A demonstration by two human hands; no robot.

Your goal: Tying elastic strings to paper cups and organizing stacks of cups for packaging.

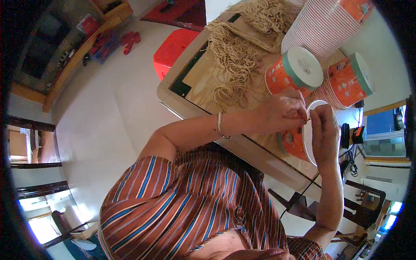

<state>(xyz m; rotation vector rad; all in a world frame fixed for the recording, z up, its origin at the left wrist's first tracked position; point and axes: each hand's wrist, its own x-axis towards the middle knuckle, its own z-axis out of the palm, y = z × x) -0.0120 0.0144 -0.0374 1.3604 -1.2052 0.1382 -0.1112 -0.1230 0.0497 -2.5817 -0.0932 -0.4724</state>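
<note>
Orange paper cups crowd you: a tall stack point(323, 24) and two lidded ones point(294, 71) just beyond your hands, with a heap of tan string point(236, 56) to the left. Bare floor lies off the table's edge point(171, 104). Your left hand point(281, 112) and right hand point(325, 134) meet, fingers pinched on the white rim of an orange cup point(299, 141).

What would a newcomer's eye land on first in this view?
Both hands meet at the rim of an orange paper cup over the table: left hand, right hand. Behind them lie tangled tan strings, and a tall stack of cups lies at upper right.
</note>
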